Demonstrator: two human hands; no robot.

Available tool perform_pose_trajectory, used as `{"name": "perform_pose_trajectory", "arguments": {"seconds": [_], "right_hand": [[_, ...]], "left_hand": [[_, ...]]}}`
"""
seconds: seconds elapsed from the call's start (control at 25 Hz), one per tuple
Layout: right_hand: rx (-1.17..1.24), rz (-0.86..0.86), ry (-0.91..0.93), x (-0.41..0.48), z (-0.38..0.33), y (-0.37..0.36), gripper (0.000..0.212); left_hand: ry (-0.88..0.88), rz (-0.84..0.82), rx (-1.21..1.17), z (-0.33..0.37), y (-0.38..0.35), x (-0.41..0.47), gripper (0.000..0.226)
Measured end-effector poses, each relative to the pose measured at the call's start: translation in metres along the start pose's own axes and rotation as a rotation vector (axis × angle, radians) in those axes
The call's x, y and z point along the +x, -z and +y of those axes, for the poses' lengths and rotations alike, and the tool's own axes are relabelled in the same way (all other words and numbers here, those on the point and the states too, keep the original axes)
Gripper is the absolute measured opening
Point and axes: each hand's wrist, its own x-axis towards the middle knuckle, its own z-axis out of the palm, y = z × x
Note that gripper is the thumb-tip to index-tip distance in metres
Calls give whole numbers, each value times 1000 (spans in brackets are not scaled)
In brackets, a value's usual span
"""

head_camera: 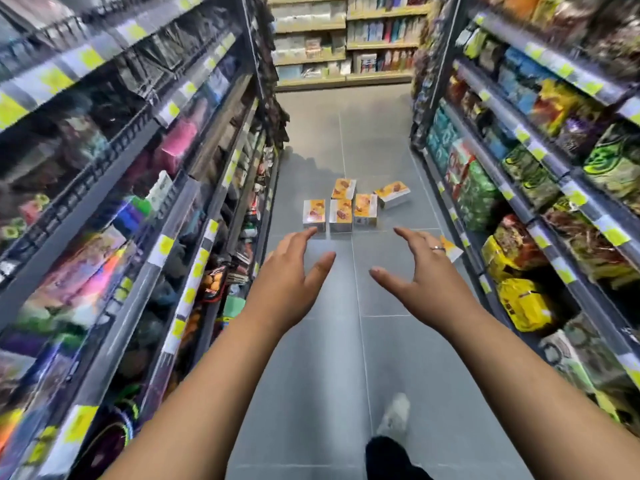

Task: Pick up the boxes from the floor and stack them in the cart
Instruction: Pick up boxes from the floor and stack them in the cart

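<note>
With our left hand and right hand stretched forward, fingers spread and holding nothing, we seem to be approaching the boxes, which lie clustered on the floor farther ahead, so next we must step close and stoop.

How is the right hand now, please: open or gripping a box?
Open: the right hand has spread fingers and holds nothing; the boxes lie ahead on the floor.

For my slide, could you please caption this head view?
Open left hand and right hand reach toward orange-topped cardboard boxes on the grey tiled aisle floor.
</note>
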Motion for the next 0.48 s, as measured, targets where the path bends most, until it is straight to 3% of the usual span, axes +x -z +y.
{"name": "perform_pose_trajectory", "arguments": {"seconds": [0.28, 0.48], "right_hand": [[-176, -52, 5, 216, 57, 7, 83], [-152, -79, 31, 371, 78, 12, 82]], "left_hand": [[8, -1, 37, -16, -48, 213, 57], [30, 40, 94, -28, -71, 349, 58]]}}
